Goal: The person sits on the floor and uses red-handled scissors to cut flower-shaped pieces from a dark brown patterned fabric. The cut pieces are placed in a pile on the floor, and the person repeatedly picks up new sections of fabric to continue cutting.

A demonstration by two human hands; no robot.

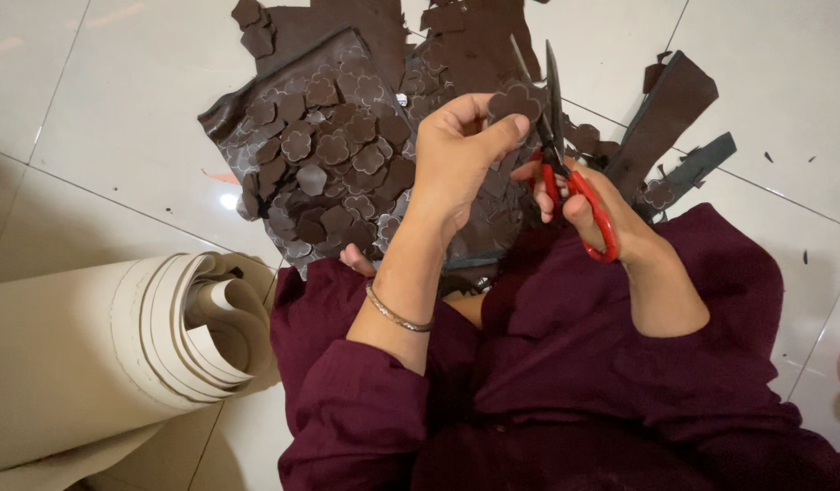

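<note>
Flower-shaped brown cutout (515, 100) sits pinched between the thumb and fingers of the left hand (456, 155), held up above the lap and over the dark pile on the floor. Its lower part is hidden behind the thumb, so only the scalloped upper edge shows. Right beside it the scissors (565, 164) with red handles point upward, their dark blades parted in a narrow V and just touching the cutout's right edge. The right hand (588, 205) has its fingers closed through and around the red loops; the fingertips are tucked behind the handles and hard to make out.

A thin metal bangle (397, 316) circles the left wrist. Both arms come out of dark maroon sleeves (565, 364), and the same cloth covers the lap, hiding the legs.

Beneath the hands lies a heap of finished flower pieces (324, 173) on a brown sheet (347, 55) marked with pale flower outlines; the left forearm blocks the heap's right side. Long leftover strips (670, 114) of brown material lie to the right, one partly hidden behind the right hand. Small scraps are scattered on the white floor tiles (120, 100). At the lower left a large roll of cream sheet material (101, 355) lies on its side, cut off by the picture's edge.
</note>
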